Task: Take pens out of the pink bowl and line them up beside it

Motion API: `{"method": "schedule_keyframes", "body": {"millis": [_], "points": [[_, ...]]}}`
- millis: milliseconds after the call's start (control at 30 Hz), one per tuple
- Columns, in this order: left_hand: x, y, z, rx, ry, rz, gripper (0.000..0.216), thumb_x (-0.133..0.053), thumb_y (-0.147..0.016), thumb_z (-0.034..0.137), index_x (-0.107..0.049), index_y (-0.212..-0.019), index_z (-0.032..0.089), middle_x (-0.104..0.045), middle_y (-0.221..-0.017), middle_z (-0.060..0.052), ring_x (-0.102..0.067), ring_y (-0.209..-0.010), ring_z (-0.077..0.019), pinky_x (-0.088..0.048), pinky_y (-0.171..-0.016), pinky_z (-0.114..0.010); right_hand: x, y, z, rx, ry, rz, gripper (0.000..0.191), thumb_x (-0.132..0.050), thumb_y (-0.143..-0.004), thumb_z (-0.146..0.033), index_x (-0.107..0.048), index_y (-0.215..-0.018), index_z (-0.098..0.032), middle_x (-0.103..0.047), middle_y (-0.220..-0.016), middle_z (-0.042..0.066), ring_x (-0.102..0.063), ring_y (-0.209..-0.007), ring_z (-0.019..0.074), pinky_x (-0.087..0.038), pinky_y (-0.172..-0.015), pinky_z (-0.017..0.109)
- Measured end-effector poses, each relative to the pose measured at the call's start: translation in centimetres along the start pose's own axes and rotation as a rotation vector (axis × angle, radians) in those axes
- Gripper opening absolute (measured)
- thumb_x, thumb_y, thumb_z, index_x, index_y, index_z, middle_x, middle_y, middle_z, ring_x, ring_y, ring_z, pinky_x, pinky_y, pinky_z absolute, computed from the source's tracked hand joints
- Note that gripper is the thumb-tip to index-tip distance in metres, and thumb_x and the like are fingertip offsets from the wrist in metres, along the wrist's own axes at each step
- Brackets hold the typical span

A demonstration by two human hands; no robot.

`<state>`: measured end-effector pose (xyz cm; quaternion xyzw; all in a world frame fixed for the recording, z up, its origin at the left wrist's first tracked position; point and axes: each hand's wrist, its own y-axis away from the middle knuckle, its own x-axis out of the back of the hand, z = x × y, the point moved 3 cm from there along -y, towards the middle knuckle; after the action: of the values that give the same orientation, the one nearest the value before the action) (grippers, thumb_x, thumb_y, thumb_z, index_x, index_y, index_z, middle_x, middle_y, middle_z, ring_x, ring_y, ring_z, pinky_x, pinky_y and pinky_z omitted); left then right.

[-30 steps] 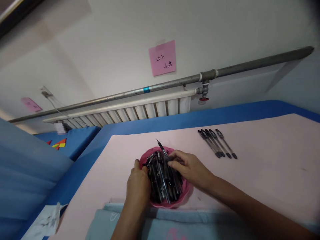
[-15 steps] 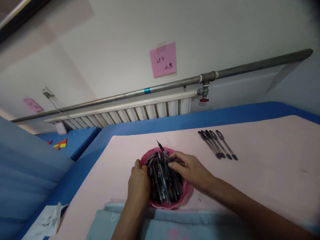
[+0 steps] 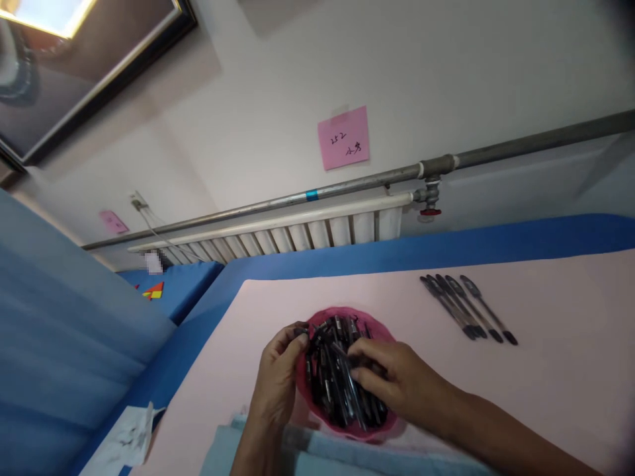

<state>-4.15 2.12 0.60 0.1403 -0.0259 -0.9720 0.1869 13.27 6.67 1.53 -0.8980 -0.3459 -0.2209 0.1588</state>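
A pink scalloped basket [image 3: 356,436] full of black and clear pens [image 3: 342,390] sits between my two hands. My left hand [image 3: 278,373] is closed at the basket's left rim, thumb and fingers pinching a small dark piece that looks like a pen cap [image 3: 300,329]. Over the basket's right side, my right hand [image 3: 391,373] is closed around a pen [image 3: 340,350], which slants up and left toward my left hand. Its tip is hard to tell from the pens beneath. Several capped pens [image 3: 469,311] lie side by side to the right.
Pink sheeting [image 3: 560,370] covers the blue tabletop [image 3: 307,263]. Light blue cloth [image 3: 317,456] lies at the near edge. A blue curtain [image 3: 64,330] hangs at left above a white paper [image 3: 124,436]. Behind the table are a radiator [image 3: 297,235] and a pipe [image 3: 367,183].
My left hand has gone from holding the basket's rim to pinching a small dark piece. The pen in my right hand has been lowered and tilted left. The view has shifted.
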Motion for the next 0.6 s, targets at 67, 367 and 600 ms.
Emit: {"method": "schedule_keyframes", "body": {"millis": [67,367,600], "points": [[-0.3,0.1,0.0,0.061,0.177,0.003,0.021,-0.071,-0.066,0.025,-0.067,-0.084,0.014,-0.068,-0.079,-0.003,-0.062,-0.072,-0.012,-0.047,-0.07,-0.023,-0.2,0.2,-0.3,0.026,0.014,-0.025,0.01,-0.049,-0.078,-0.017,-0.057,-0.079,-0.022,-0.057,-0.066,-0.004,-0.051,-0.058,0.0114,-0.039,-0.054,0.024],[0.0,0.0,0.4,0.096,0.331,-0.002,0.013,-0.073,-0.064,0.018,-0.064,-0.071,0.012,-0.067,-0.075,-0.003,-0.063,-0.072,-0.0121,-0.05,-0.071,-0.023,-0.4,0.4,-0.3,0.068,0.072,-0.015,0.012,-0.047,-0.08,-0.016,-0.057,-0.082,-0.023,-0.059,-0.07,-0.003,-0.054,-0.061,0.0122,-0.042,-0.056,0.024],[0.6,0.0,0.3,0.095,0.152,-0.081,0.011,-0.07,-0.066,0.019,-0.059,-0.069,0.015,-0.059,-0.057,0.003,-0.056,-0.053,-0.0078,-0.043,-0.052,-0.018,0.6,0.0,0.2,0.216,0.343,0.065,0.017,-0.046,-0.083,-0.017,-0.061,-0.091,-0.02,-0.064,-0.082,0.002,-0.058,-0.076,0.0175,-0.045,-0.069,0.032]]}}
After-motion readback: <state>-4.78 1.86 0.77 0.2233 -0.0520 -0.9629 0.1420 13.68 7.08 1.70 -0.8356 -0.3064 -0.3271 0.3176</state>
